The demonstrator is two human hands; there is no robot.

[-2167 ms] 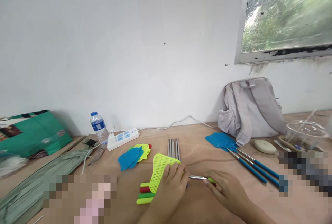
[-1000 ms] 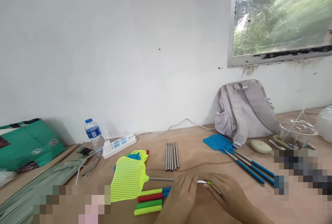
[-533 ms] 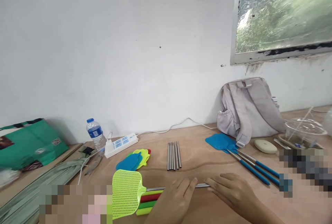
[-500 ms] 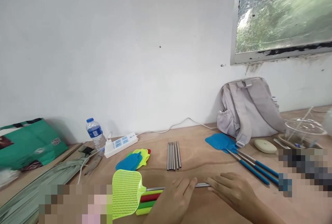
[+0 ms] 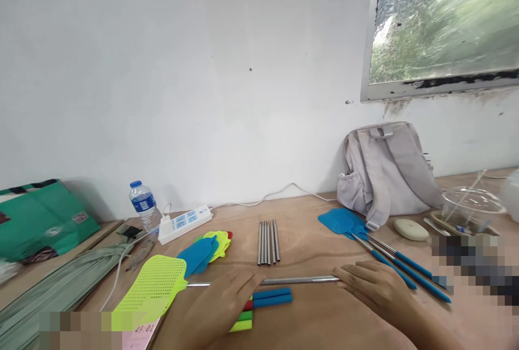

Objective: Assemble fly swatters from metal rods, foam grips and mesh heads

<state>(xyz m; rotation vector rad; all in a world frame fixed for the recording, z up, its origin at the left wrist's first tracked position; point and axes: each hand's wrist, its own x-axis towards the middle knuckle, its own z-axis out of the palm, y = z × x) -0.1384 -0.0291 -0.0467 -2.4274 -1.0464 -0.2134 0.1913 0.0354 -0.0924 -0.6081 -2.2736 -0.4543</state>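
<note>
A yellow-green fly swatter (image 5: 156, 285) lies sideways low in front of me, its perforated head to the left. Its thin metal rod (image 5: 298, 280) runs rightward under my hands. My left hand (image 5: 225, 304) is closed over the rod's middle, palm down. Towards the right, my right hand (image 5: 367, 288) has its fingertips closed on the rod's end. Coloured handle tubes lie below the rod: blue handles (image 5: 271, 297), and a green handle (image 5: 245, 316) and yellow handle (image 5: 241, 325) partly covered by my left hand.
Several metal rods (image 5: 268, 243) lie beyond my hands. Loose blue swatter heads (image 5: 198, 254) are at left, beside a power strip (image 5: 184, 224) and bottle (image 5: 144, 205). Blue fly swatters (image 5: 399, 271), a backpack (image 5: 391, 172), an oval case (image 5: 411, 229) and a plastic bowl (image 5: 473, 204) are at right.
The yellow-green swatter and my left hand have moved left. My right hand has shifted slightly right, so the hands are farther apart with more rod showing between them. Blue handles are now uncovered.
</note>
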